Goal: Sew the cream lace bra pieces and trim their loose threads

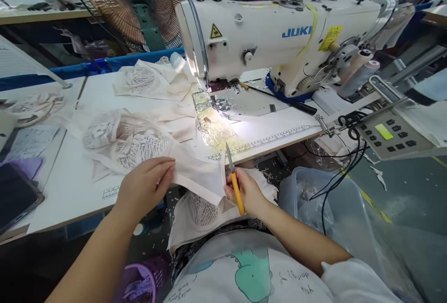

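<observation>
A cream bra (143, 147) with lace-patterned cups lies at the table's front edge, its plain side band stretched toward me. My left hand (148, 186) is closed on the band, thumb and fingers pinching the fabric. My right hand (246, 193) grips yellow-handled thread snips (236, 191), blades pointing up and away, and its fingertips are at the band's end. Whether the blades are apart or together is too small to tell. Another cream lace piece (202, 210) rests on my lap under the band.
A white sewing machine (279, 37) stands behind the snips, its lamp lighting the needle area. More cream pieces (150, 79) lie at the back left. A control panel (394, 133) and a clear plastic bin (328, 196) are at right. A phone (17, 196) lies at far left.
</observation>
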Tool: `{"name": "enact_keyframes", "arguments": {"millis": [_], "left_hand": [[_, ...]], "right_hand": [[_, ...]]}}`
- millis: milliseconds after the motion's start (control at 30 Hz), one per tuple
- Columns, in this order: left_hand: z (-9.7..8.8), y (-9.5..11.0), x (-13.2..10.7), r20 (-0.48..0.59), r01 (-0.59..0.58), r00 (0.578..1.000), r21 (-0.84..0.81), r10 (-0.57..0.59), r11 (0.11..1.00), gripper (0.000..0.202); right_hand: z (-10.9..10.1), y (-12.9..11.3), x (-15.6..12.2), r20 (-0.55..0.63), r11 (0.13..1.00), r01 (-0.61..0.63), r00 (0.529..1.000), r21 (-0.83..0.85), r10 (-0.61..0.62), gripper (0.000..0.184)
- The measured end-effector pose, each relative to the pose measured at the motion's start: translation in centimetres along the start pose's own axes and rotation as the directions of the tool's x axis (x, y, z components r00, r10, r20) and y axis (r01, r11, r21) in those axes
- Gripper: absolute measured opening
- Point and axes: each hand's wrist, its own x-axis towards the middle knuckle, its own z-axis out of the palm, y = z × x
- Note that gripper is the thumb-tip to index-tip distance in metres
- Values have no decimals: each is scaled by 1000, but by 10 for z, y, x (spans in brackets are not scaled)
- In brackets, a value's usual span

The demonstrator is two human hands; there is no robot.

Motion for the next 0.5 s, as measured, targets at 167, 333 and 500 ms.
{"name": "enact_keyframes", "arguments": {"millis": [167,333,500], "left_hand": [[-27,-36,29,-46,292,956,164,-289,942,36],[-59,-81,57,-80,492,869,246,-488,835,62],[-63,-95,56,0,523,842,240,-539,818,69]], "right_hand": [[0,-4,-1,24,1000,-24,999,5,24,36],[3,3,-4,20,992,26,1000,-124,-24,25],[11,9,-6,16,986,79,997,-149,-77,18]]}}
